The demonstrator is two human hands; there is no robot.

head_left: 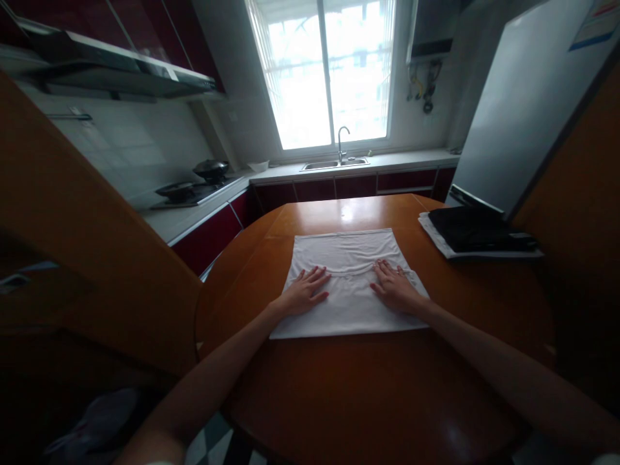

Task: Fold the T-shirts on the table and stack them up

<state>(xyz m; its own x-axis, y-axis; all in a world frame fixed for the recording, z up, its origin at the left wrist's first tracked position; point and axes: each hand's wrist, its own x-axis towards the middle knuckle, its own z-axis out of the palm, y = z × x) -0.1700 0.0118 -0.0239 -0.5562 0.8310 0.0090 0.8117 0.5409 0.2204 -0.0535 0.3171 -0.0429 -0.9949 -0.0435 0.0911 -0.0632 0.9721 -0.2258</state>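
Observation:
A white cloth garment (346,310) lies folded and spread on the wooden table in front of me. Its exact kind I cannot tell. A folded edge with small wrinkles crosses its middle. My left hand (305,290) rests flat on its left part, fingers apart and pointing to the upper right. On its right part lies my right hand (394,287), palm down with fingers spread, pointing to the upper left. Both hands touch the fabric without gripping it.
The round-ended wooden table (358,387) bears a stack of folded dark and white clothes (475,229) at its right. Beyond are a counter with a sink (334,165), a stove with pans (211,169) at left, and a fridge (513,110) at right.

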